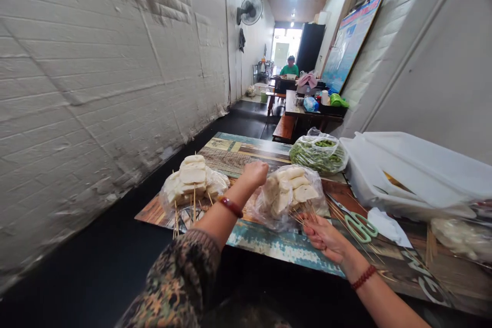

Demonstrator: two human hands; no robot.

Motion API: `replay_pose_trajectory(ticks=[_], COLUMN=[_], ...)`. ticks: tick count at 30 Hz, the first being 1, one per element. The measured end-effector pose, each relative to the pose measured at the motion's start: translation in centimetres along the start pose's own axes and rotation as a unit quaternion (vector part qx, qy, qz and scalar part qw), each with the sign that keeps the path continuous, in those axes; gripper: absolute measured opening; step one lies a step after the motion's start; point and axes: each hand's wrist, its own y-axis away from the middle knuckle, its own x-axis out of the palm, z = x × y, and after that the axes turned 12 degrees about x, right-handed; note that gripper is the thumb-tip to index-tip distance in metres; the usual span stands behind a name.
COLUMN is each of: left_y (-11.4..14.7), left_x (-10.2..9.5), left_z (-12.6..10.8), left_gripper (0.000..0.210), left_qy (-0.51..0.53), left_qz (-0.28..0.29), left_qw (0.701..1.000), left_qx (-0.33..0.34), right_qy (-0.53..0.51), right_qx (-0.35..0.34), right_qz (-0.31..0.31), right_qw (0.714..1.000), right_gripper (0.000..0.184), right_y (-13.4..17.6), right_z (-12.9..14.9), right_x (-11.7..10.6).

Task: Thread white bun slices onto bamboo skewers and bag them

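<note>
My left hand (pixel 255 173) is closed above the table, just left of a clear plastic bag (pixel 265 210) of pale rolled pieces (pixel 294 184). Its fingers face away, so anything inside them is hidden. At the front right of that bag, my right hand (pixel 325 238) grips several thin bamboo skewers (pixel 298 215), their far ends against the pale pieces. To the left, a stack of flat pale pieces on skewers (pixel 194 177) rests on clear plastic, with sticks pointing towards me.
Green-handled scissors (pixel 361 226) lie right of my right hand among loose skewers, beside a white tissue (pixel 388 228). Behind are a bag of green vegetables (pixel 319 154) and a large white plastic tub (pixel 418 164). A person in green (pixel 289 68) sits far back.
</note>
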Motion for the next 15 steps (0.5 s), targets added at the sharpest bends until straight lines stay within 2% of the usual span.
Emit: replay_pose_trajectory(ticks=[3,6,8,10,13,15], left_y=[-1.9,-2.7,-3.0,-3.4,-3.8,-3.8], left_x=[1.2,2.1,2.1,1.3,-0.5,-1.8], left_z=[1.0,1.8,2.3,2.9,3.8,4.2], left_gripper=[0.025,0.027,0.027,0.026,0.023,0.019], left_qy=[0.039,0.059,0.061,0.057,0.052,0.056], left_qz=[0.063,0.085,0.067,0.025,-0.041,-0.066], left_qw=[0.997,0.994,0.995,0.997,0.996,0.995], left_qx=[0.001,-0.019,-0.035,-0.052,-0.066,-0.055], right_qy=[0.012,0.013,0.015,0.029,0.073,0.092], right_qx=[-0.003,-0.006,-0.007,-0.008,0.006,0.022], right_qz=[-0.002,0.003,0.010,0.017,0.018,0.016], right_qw=[1.000,1.000,1.000,0.999,0.997,0.995], right_gripper=[0.039,0.041,0.042,0.042,0.038,0.036], right_y=[0.1,0.2,0.2,0.1,0.0,-0.1], right_z=[0.1,0.1,0.2,0.2,0.4,0.5], right_x=[0.1,-0.1,-0.2,-0.3,0.0,0.2])
